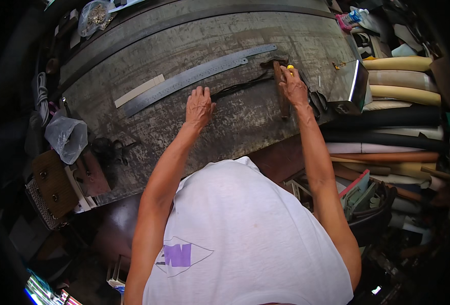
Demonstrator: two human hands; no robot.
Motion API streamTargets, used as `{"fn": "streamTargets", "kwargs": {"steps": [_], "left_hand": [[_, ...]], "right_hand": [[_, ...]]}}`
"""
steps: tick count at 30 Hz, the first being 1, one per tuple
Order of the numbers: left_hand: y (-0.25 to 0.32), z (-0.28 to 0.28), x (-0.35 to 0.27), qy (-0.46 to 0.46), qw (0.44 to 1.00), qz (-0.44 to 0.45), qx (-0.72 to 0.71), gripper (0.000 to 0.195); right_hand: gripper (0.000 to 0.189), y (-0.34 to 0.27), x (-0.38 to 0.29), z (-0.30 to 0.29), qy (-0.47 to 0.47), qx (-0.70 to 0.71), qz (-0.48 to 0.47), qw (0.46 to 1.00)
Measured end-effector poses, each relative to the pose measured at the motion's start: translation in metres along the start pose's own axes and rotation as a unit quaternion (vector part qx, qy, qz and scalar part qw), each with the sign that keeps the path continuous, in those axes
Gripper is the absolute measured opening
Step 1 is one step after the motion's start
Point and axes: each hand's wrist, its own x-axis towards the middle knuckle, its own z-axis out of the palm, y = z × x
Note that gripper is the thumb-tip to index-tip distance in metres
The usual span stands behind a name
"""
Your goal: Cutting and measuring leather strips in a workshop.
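Observation:
My left hand point(200, 106) lies palm down on the worn workbench point(228, 133), its fingers close together. Several thin black strips point(242, 85) run from its thumb side toward a hammer point(278, 84) with a wooden handle. Whether the hand grips the strip ends is hidden. Over by the hammer, my right hand point(296, 89) has its fingertips against or just beside the handle. A small yellow object point(290, 68) shows at its fingers; I cannot tell if it is held. Dark-handled scissors point(318, 102) lie right of that wrist.
Two steel rulers point(186, 78) lie beyond my left hand, beside pale strips point(139, 91). A shiny metal block or box point(349, 87) stands at the bench's right edge, near stacked material rolls point(400, 91). On the left are a plastic bag point(66, 135) and a brown woven bag piece point(53, 179).

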Motion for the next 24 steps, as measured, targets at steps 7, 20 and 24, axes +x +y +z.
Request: {"fn": "streamTargets", "kwargs": {"steps": [7,20,24], "left_hand": [[-0.048,-0.024,-0.119,0.020,1.000,-0.004,0.013,0.046],[-0.070,-0.077,-0.223,0.030,0.982,-0.061,-0.175,0.024],[-0.102,-0.102,-0.243,0.081,0.978,-0.083,-0.172,0.022]], "right_hand": [[0.026,-0.049,-0.118,0.033,-0.005,0.167,0.039,0.985],[0.044,-0.228,-0.138,0.079,-0.108,0.131,-0.118,0.978],[0.034,-0.278,-0.127,0.090,-0.036,0.099,-0.185,0.977]]}}
